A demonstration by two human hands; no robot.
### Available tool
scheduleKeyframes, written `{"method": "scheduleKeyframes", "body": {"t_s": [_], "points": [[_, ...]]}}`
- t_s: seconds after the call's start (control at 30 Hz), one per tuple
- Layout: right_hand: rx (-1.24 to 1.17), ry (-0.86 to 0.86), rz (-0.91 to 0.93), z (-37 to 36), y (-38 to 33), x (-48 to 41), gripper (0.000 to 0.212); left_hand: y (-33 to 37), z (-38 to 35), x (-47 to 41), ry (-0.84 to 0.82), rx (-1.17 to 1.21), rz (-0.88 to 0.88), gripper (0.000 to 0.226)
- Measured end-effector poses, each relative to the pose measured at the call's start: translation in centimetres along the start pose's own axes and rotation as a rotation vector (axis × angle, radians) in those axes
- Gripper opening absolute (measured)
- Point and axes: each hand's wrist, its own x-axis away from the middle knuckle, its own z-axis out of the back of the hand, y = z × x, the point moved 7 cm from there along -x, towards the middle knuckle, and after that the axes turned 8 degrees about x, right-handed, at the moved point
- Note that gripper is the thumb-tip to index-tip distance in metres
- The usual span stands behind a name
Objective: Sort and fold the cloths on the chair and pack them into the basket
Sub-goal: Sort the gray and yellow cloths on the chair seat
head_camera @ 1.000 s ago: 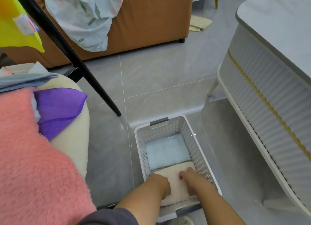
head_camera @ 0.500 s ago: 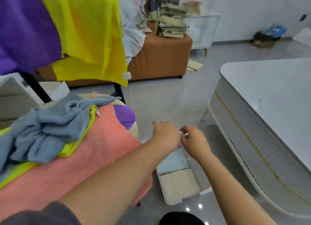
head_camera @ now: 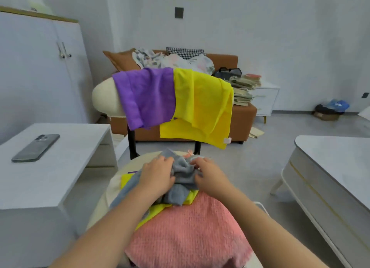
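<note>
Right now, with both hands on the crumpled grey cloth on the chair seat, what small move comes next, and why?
Probably lift the grey cloth clear and shake it open. The left hand and right hand both grip it, it is bunched, and it lies on the seat's yellow cloth, so it likely needs flattening before folding.

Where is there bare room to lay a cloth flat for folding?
The left table is bare from the phone to its near edge. The right table is bare where visible. The chair seat is crowded: grey cloth, yellow cloth and pink cloth piled up.
</note>
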Motion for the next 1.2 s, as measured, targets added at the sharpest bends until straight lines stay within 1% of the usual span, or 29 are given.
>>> {"method": "scheduleKeyframes", "body": {"t_s": [0.03, 0.1, 0.13, 0.17, 0.2, 0.23, 0.3, 0.33, 0.37, 0.43, 0.5, 0.57, 0.63, 0.7, 0.77, 0.8, 0.87, 0.97, 1.0, 1.07, 1.1, 1.13, 1.2], "points": [[0.009, -0.023, -0.014, -0.3, -0.5, -0.3, 0.050, -0.8, -0.2, -0.1, -0.006, 0.030, 0.007, 0.026], [0.039, -0.037, -0.056, -0.3, -1.0, -0.7, 0.056, -1.5, 0.2, -0.2, 0.052, 0.220, -0.017, 0.010], [0.074, -0.031, -0.074, 0.0, -1.1, -0.8, 0.058, -1.5, 0.8, -0.3, 0.084, 0.354, -0.041, 0.009], [0.117, -0.024, -0.080, 0.3, -1.3, -1.0, 0.060, -1.5, 1.3, -0.5, 0.107, 0.469, -0.065, 0.015], [0.165, -0.026, -0.078, 0.6, -1.6, -1.2, 0.060, -1.4, 2.0, -0.7, 0.119, 0.545, -0.094, 0.019], [0.216, -0.039, -0.066, 0.8, -2.0, -1.5, 0.055, -1.2, 2.7, -0.8, 0.124, 0.589, -0.124, 0.022], [0.267, -0.048, -0.025, 1.5, -3.2, -1.9, 0.026, -1.0, 4.0, -0.9, 0.124, 0.617, -0.168, 0.022], [0.237, -0.032, -0.012, 2.0, -3.8, -2.0, 0.013, -1.0, 4.6, -0.9, 0.122, 0.617, -0.171, 0.021], [0.160, 0.004, -0.010, 2.7, -4.3, -2.1, 0.009, -1.1, 5.1, -0.9, 0.116, 0.614, -0.167, 0.021], [-0.029, 0.089, -0.031, 4.5, -5.0, -2.0, 0.007, -1.4, 6.0, -0.9, 0.092, 0.587, -0.152, 0.023], [-0.122, 0.150, -0.035, 6.6, -5.8, -1.7, 0.010, -1.6, 6.9, -0.9, 0.055, 0.523, -0.134, 0.026], [-0.142, 0.199, -0.019, 8.6, -6.6, -1.4, 0.016, -1.6, 8.2, -0.6, 0.021, 0.413, -0.118, 0.022], [-0.142, 0.258, 0.000, 10.7, -7.4, -1.3, 0.018, -1.3, 10.0, -0.1, 0.021, 0.317, -0.109, 0.005], [-0.152, 0.321, 0.020, 12.8, -8.1, -1.3, 0.015, -1.2, 11.8, 0.3, 0.043, 0.287, -0.081, 0.004], [-0.176, 0.361, 0.050, 14.7, -9.0, -1.4, 0.011, -1.3, 13.8, 0.4, 0.086, 0.283, -0.051, 0.007], [-0.189, 0.371, 0.066, 15.4, -9.5, -1.4, 0.010, -1.5, 14.6, 0.4, 0.102, 0.301, -0.034, 0.009], [-0.217, 0.389, 0.090, 16.8, -10.6, -1.4, 0.009, -1.5, 15.9, 0.3, 0.096, 0.418, -0.012, 0.014], [-0.251, 0.424, 0.142, 18.7, -12.4, -1.6, 0.009, -0.2, 17.5, 0.1, 0.051, 0.615, -0.056, 0.025], [-0.251, 0.436, 0.160, 19.3, -12.9, -1.7, 0.008, 0.4, 18.3, 0.1, 0.065, 0.630, -0.079, 0.021], [-0.257, 0.447, 0.174, 20.5, -13.6, -1.8, 0.005, 1.2, 20.1, -0.2, 0.142, 0.641, -0.095, 0.003], [-0.268, 0.423, 0.168, 20.7, -13.6, -2.0, 0.007, 1.4, 21.1, -0.4, 0.190, 0.668, -0.089, 0.005], [-0.276, 0.360, 0.151, 20.5, -13.4, -2.3, 0.011, 1.5, 22.1, -0.5, 0.235, 0.722, -0.080, 0.010], [-0.249, 0.185, 0.101, 19.6, -12.8, -2.4, 0.018, 1.3, 23.8, -1.0, 0.280, 0.865, -0.061, 0.017]]}}
